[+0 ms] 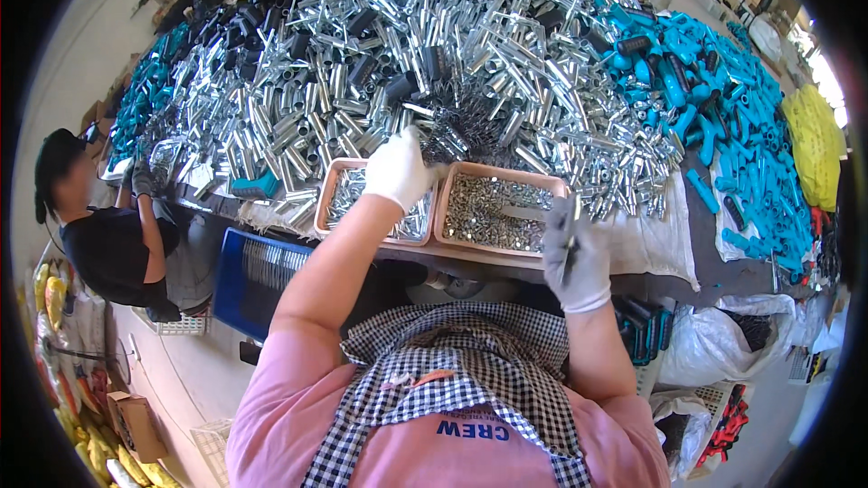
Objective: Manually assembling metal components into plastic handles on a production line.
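Dark wiry pieces: worker's 12 o'clock, beyond the fasteners tray | left hand beside them, right hand at 2 o'clock; I couldn't tell either's fingers' closure | step: apparently picking; next called for a careful pinch

Pale plain wall rising left of the tabletop; light grey floor below the tabletop's near edge, showing at both left and right; bright white glare of unclear source beyond the tabletop's right end.
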Available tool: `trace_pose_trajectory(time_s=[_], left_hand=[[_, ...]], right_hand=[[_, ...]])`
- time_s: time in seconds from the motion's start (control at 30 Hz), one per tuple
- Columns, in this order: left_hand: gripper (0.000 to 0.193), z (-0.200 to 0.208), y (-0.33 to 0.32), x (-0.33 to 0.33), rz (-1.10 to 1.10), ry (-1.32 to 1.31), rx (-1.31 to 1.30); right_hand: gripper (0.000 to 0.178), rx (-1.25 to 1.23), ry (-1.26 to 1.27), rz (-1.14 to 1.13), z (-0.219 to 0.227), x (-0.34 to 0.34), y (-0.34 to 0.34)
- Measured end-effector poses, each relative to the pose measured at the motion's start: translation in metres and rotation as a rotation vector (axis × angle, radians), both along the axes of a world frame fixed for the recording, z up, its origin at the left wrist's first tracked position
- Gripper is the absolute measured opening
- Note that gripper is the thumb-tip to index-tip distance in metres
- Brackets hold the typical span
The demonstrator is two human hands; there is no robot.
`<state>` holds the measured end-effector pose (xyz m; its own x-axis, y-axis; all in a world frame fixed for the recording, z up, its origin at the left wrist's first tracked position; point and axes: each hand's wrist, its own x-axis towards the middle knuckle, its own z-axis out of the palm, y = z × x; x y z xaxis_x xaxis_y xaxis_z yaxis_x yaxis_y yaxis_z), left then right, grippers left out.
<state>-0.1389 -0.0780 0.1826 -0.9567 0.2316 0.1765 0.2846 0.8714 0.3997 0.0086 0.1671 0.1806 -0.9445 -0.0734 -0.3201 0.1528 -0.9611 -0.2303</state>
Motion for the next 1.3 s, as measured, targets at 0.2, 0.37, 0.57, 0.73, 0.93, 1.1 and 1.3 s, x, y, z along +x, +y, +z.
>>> trace_pose_trajectory(time_s=[0.2,0.37,0.57,0.73,0.93,1.1,1.3], left_hand=[[0.035,-0.013,-0.008,-0.024,-0.069,-0.038,-0.008],[0.046,-0.01,-0.011,-0.011,-0.053,0.033,0.036],[0.047,-0.006,-0.026,-0.001,-0.122,0.112,0.08],[0.036,0.002,-0.039,-0.012,-0.131,0.302,-0.028],[0.023,-0.014,-0.064,-0.011,-0.152,0.148,0.09],[0.017,-0.001,-0.075,-0.009,0.065,-0.302,0.876],[0.023,0.039,-0.082,0.04,-0.268,-0.464,0.801]], right_hand=[[0.032,0.749,-0.103,0.289,0.038,0.033,-0.015],[0.041,0.867,-0.016,0.277,0.021,0.034,-0.007],[0.048,0.892,0.007,0.332,0.016,0.034,-0.012],[0.045,0.907,0.033,0.355,0.015,0.032,-0.02],[0.04,1.076,0.067,0.378,0.01,0.028,-0.022],[0.039,1.068,0.084,0.383,0.01,0.026,-0.025],[0.031,1.533,0.369,0.122,-0.015,0.025,-0.021]])
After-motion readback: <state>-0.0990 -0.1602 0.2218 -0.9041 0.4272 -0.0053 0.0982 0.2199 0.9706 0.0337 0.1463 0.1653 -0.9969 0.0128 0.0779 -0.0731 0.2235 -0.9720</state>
